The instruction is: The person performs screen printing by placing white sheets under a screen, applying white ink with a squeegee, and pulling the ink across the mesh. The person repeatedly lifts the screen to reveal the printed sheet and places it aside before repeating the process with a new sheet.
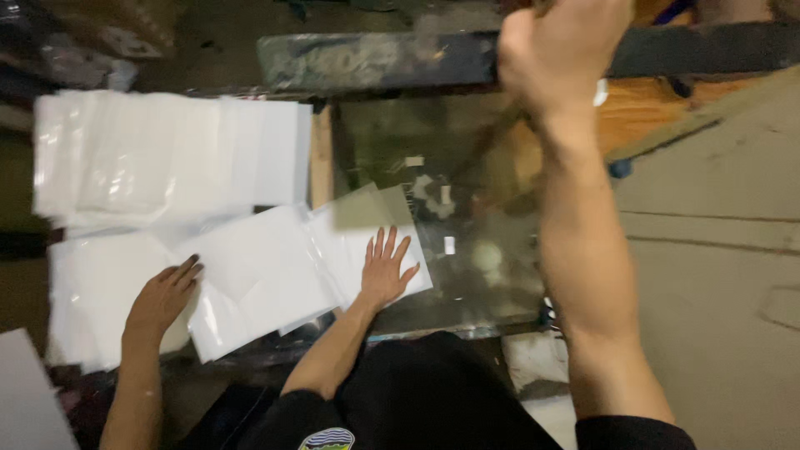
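Note:
My left hand (385, 271) lies flat, fingers spread, on the corner of a thin white sheet (350, 225) that rests on a glass-topped work surface (475, 250). My right hand (558, 54) is raised close to the camera in a fist, closed around a blurred wooden handle (500, 137) that slants down toward the glass. Another person's hand (167, 296) reaches in from the lower left and rests on the overlapping white sheets (258, 267) beside mine.
A wide stack of white sheets (167, 154) lies at the back left. A dark worn bar (375, 60) runs across the far edge of the glass. Bare concrete floor (717, 250) is on the right, and a white board corner (25, 392) at the lower left.

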